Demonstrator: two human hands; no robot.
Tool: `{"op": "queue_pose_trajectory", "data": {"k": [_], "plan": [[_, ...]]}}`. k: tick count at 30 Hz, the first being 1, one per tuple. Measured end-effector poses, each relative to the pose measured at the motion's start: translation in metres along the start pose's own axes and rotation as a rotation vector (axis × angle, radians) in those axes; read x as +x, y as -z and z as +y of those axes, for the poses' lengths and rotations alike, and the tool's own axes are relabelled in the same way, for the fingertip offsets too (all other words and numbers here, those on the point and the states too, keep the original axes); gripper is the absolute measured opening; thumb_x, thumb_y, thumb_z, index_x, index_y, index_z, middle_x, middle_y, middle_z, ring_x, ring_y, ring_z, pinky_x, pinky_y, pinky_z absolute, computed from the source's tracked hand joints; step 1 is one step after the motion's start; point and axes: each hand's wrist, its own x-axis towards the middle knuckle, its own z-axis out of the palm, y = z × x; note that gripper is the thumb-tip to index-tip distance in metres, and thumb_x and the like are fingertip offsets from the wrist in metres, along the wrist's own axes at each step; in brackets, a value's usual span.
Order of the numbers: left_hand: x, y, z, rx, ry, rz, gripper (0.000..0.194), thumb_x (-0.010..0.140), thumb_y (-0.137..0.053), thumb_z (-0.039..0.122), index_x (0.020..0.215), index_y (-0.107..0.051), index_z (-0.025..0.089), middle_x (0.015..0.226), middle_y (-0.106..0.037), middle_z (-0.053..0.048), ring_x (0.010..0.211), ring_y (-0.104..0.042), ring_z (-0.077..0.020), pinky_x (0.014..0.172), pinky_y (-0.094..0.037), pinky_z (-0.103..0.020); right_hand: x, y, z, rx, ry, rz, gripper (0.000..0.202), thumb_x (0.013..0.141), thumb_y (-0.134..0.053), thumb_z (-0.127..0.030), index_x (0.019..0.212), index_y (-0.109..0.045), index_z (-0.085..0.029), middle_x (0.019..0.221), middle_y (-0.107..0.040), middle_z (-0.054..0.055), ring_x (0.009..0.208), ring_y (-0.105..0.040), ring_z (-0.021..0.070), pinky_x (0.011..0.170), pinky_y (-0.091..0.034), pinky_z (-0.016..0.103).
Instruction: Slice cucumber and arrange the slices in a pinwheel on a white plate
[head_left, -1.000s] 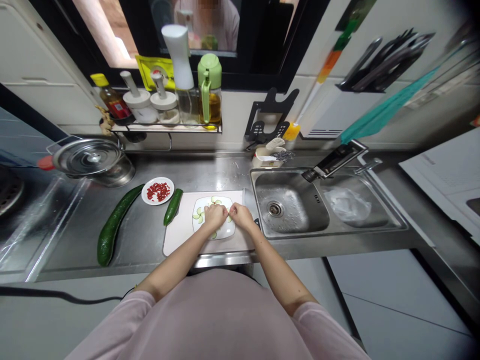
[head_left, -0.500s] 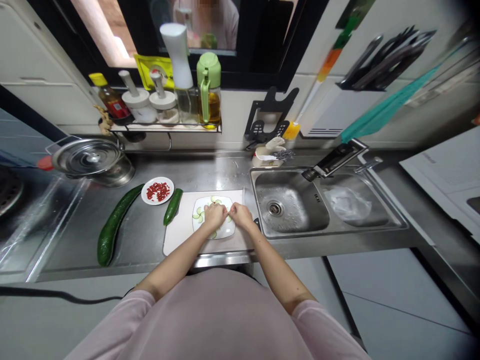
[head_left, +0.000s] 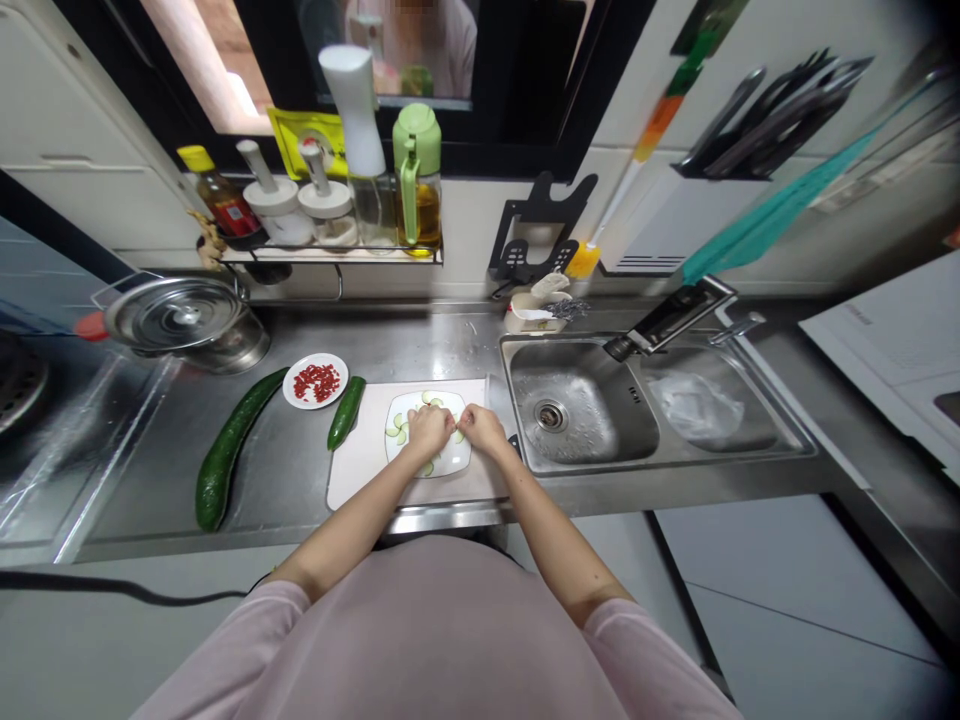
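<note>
Both hands meet over a white square plate (head_left: 448, 462) that lies on a pale cutting board (head_left: 360, 480). Thin cucumber slices (head_left: 395, 430) are arranged in small groups around the plate. My left hand (head_left: 430, 430) is closed above the plate's middle, its fingertips pinched toward the right rim. Opposite it, my right hand (head_left: 481, 427) pinches at the right side of the plate, by more slices. Whatever the fingertips hold is too small to make out. Left of the plate, a cut piece of cucumber (head_left: 346, 413) rests on the board's edge.
A round dish (head_left: 336, 398) of small red pieces sits beyond the board's left corner. A long whole cucumber (head_left: 231, 460) lies farther left, near a lidded steel pot (head_left: 225, 340). The double sink (head_left: 577, 458) is on the right. Seasoning bottles stand on a wall shelf (head_left: 330, 257).
Almost nothing differs. Both hands stay pinched at the right side of the plate, with only slight finger movement.
</note>
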Motion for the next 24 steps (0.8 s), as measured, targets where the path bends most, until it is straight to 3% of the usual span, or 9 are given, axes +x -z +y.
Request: {"op": "queue_pose_trajectory", "data": {"k": [13, 20, 24], "plan": [[-0.002, 0.009, -0.011, -0.103, 0.063, 0.05, 0.022, 0.084, -0.049, 0.026, 0.086, -0.071, 0.024, 0.1, -0.071, -0.006, 0.103, -0.057, -0.0255, 0.091, -0.032, -0.041, -0.005, 0.01, 0.0, 0.043, -0.005, 0.055, 0.007, 0.078, -0.06, -0.023, 0.085, -0.062, -0.02, 0.077, -0.063, 0.0, 0.067, -0.05, 0.0122, 0.058, -0.028, 0.021], [-0.023, 0.027, -0.034, -0.34, 0.166, 0.348, 0.02, 0.086, -0.052, 0.033, 0.094, -0.07, 0.026, 0.105, -0.069, -0.003, 0.103, -0.057, -0.0221, 0.091, -0.035, -0.036, -0.011, 0.025, 0.015, 0.202, 0.021, 0.233, 0.011, 0.079, -0.053, -0.026, 0.083, -0.061, -0.02, 0.068, -0.057, -0.002, 0.063, -0.05, 0.0126, 0.059, -0.032, 0.021], [-0.04, 0.027, -0.058, -0.434, 0.219, 0.527, 0.023, 0.086, -0.051, 0.034, 0.093, -0.07, 0.024, 0.096, -0.069, -0.003, 0.089, -0.059, -0.0191, 0.085, -0.04, -0.032, -0.024, 0.031, 0.025, 0.298, 0.065, 0.306, 0.013, 0.077, -0.052, -0.031, 0.079, -0.059, -0.019, 0.061, -0.051, -0.003, 0.06, -0.047, 0.0128, 0.059, -0.033, 0.021]]}}
